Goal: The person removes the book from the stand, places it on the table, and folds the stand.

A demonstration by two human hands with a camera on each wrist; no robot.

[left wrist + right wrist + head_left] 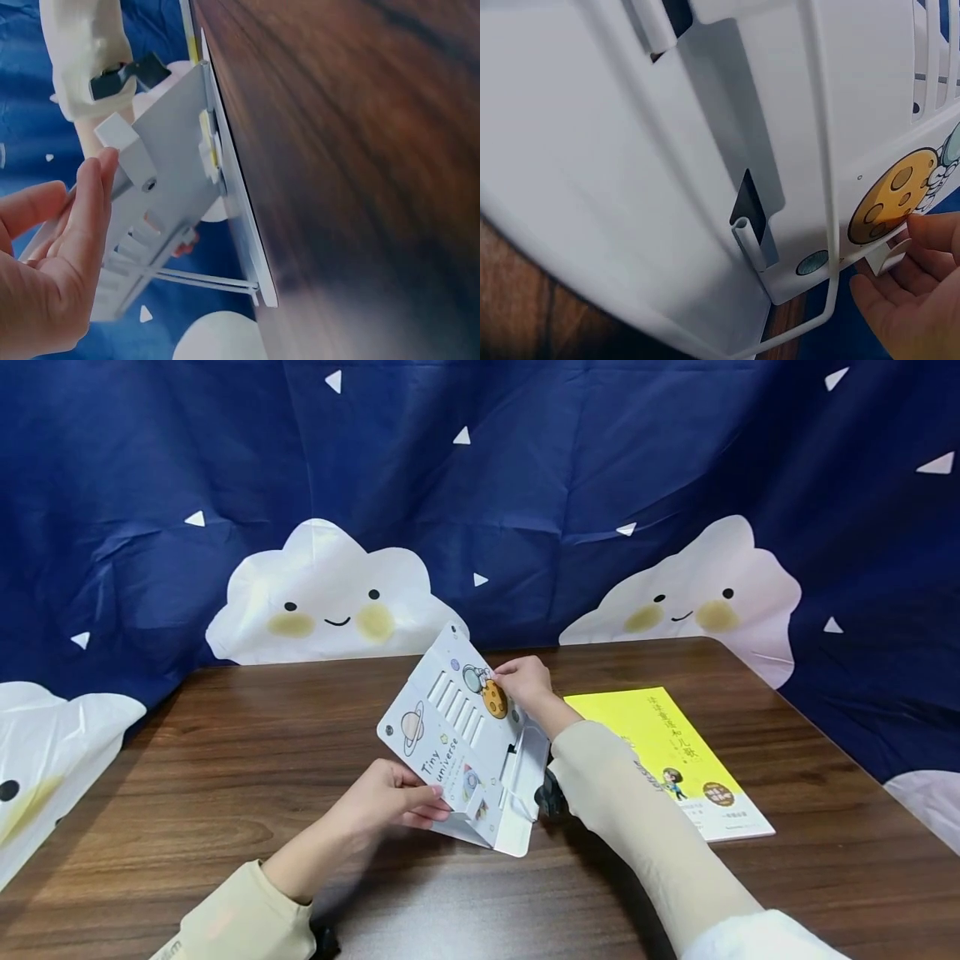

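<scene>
A white book stand [457, 753], printed with planets and "Tiny universe", is held between both hands with its slotted panel tilted up from its base plate [514, 838]. At the panel's lower left edge, my left hand [397, 793] grips it, thumb on the printed face and fingers behind. My right hand [525, 681] pinches the opposite edge beside the orange planet [894, 196]. In the right wrist view, the thumb lies on the front near a small white hook [889, 256]. A thin wire bar [826, 161] spans the panel and base. The left wrist view shows the panel's grey underside [176, 131].
A yellow book [667, 727] lies on the brown wooden table [247, 752], right of the stand and partly covered by the right forearm. A dark blue curtain [517, 493] with white clouds hangs behind the table. A black device [551, 795] sits at the right wrist.
</scene>
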